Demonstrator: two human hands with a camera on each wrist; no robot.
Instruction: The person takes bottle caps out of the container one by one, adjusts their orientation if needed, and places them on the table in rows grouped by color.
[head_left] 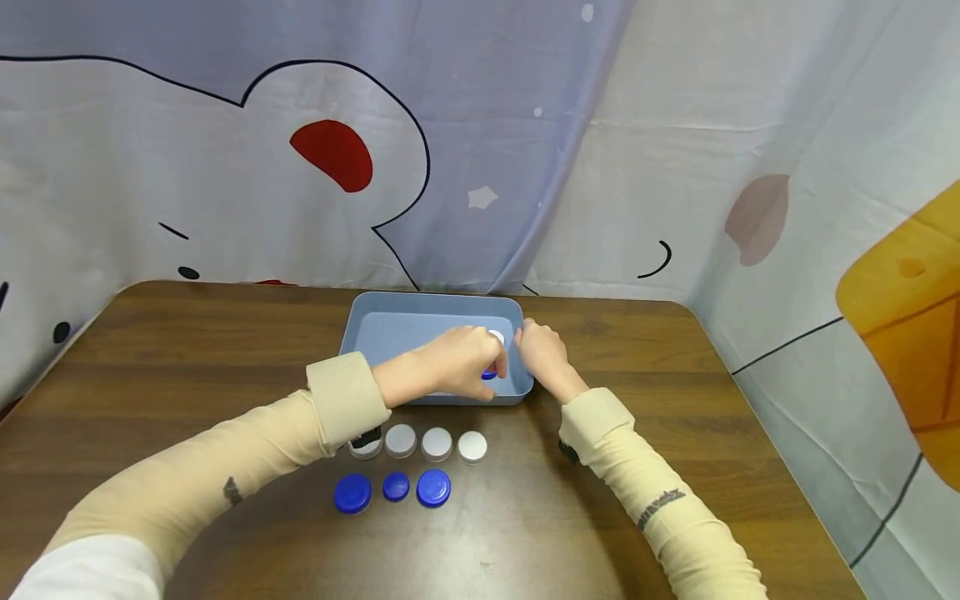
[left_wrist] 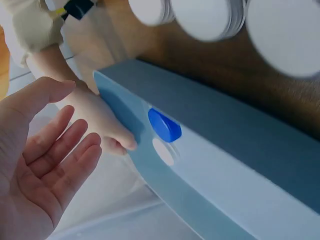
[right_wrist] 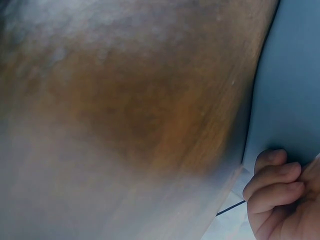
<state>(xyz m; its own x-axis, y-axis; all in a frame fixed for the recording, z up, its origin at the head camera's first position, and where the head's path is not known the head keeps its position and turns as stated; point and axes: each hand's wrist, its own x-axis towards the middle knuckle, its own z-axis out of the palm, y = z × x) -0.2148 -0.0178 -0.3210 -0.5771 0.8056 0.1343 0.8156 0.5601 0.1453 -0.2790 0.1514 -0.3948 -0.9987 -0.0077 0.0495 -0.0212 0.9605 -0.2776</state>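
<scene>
A shallow blue-grey tray (head_left: 397, 329) lies on the table's far part. Above its right half hovers my left hand (head_left: 459, 360), fingers loosely bent with nothing between them. Beneath that hand, in the tray's right end, lie a blue bottle cap (left_wrist: 165, 125) and a white bottle cap (left_wrist: 164, 151), shown best in the left wrist view. My right hand (head_left: 543, 354) grips the tray's right rim; its curled fingers (right_wrist: 272, 197) show against the tray wall in the right wrist view.
Nearer me, in front of the tray, several white caps (head_left: 437, 444) stand in a row, the leftmost partly covered by my left wrist's strap. Closer still is a row of three blue caps (head_left: 396, 487). A patterned curtain (head_left: 480, 150) hangs behind the wooden table (head_left: 225, 333).
</scene>
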